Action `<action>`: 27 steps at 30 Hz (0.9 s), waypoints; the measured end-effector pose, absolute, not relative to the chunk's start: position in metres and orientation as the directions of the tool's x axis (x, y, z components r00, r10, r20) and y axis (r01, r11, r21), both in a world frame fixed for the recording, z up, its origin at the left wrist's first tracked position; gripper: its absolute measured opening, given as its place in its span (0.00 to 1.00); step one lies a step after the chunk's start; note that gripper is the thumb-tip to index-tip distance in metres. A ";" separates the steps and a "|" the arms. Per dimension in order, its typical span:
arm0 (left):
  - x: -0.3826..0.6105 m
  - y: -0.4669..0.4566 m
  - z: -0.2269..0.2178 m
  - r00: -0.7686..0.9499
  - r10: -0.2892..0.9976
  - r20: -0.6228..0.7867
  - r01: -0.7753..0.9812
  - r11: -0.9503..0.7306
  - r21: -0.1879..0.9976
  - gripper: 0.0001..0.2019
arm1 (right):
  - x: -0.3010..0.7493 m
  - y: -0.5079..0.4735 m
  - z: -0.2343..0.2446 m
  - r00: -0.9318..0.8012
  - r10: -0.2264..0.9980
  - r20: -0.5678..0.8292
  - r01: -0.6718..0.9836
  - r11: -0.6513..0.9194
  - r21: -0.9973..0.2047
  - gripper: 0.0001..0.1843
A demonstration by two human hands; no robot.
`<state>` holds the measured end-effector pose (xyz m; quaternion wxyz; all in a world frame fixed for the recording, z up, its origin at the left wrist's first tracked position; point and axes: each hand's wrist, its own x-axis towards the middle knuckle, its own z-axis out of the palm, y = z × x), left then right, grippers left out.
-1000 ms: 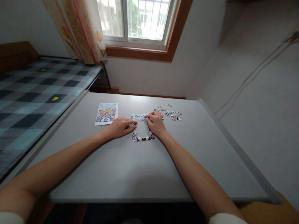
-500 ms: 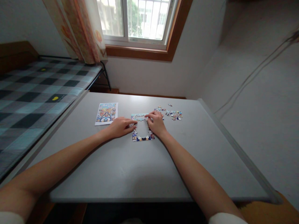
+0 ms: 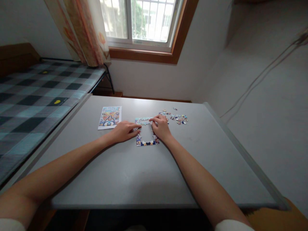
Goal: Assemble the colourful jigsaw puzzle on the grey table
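A small jigsaw puzzle frame [image 3: 146, 143] lies on the grey table [image 3: 134, 173], its border assembled and its middle bare. My left hand [image 3: 124, 131] rests on the table at the frame's left edge, fingers stretched flat towards it. My right hand [image 3: 161, 127] lies on the frame's right side, fingers curled and fingertips pressing on the upper border. I cannot see whether a piece is under them. Loose puzzle pieces [image 3: 178, 118] lie scattered just beyond my right hand.
A printed reference picture [image 3: 110, 117] lies left of the puzzle. A bed with a checked cover [image 3: 33, 99] stands against the table's left edge. A window with a curtain [image 3: 81, 32] is behind, and a wall runs along the right.
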<state>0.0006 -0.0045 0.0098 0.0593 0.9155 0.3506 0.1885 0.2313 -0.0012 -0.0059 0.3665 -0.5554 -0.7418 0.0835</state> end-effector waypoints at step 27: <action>0.000 -0.002 0.008 0.704 0.639 0.311 0.598 -0.769 0.227 0.17 | 0.395 0.034 -0.003 0.551 0.650 0.523 0.729 -0.069 -0.681 0.18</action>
